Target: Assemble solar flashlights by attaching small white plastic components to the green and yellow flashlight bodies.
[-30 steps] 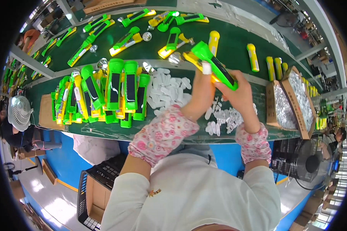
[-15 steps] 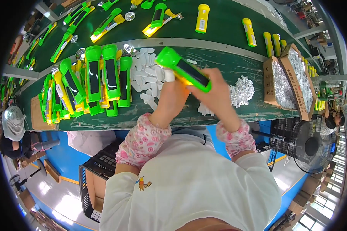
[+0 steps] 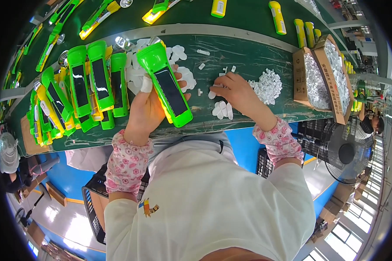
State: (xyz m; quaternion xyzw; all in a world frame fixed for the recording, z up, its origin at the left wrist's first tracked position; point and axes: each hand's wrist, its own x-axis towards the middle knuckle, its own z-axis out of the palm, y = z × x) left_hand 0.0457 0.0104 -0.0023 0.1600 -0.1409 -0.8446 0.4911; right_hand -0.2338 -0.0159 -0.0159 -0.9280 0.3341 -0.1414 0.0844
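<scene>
My left hand (image 3: 144, 112) is wrapped round a green and yellow flashlight (image 3: 170, 89) with a dark panel along its face. Its head points away from me, and a white wrap covers my left thumb. To the right, my right hand (image 3: 238, 95) is low over the bench, its bent fingers closed on a small white oval piece (image 3: 211, 94). Just below them lies a little cluster of white oval pieces (image 3: 222, 110). Several small white plastic parts (image 3: 201, 66) are scattered beyond. Another pile of white oval pieces (image 3: 178, 53) is partly hidden behind the flashlight.
Similar flashlights (image 3: 79, 82) are stacked at the left of the green bench (image 3: 248, 54). A heap of small white parts (image 3: 268, 87) lies right of my right hand, before cardboard boxes (image 3: 340, 93) of parts. A raised ledge (image 3: 231, 32) runs behind, with more flashlights beyond.
My hands have come apart. The left has brought the flashlight left and turned it more upright; the right has let go of it and gone down to the white pieces.
</scene>
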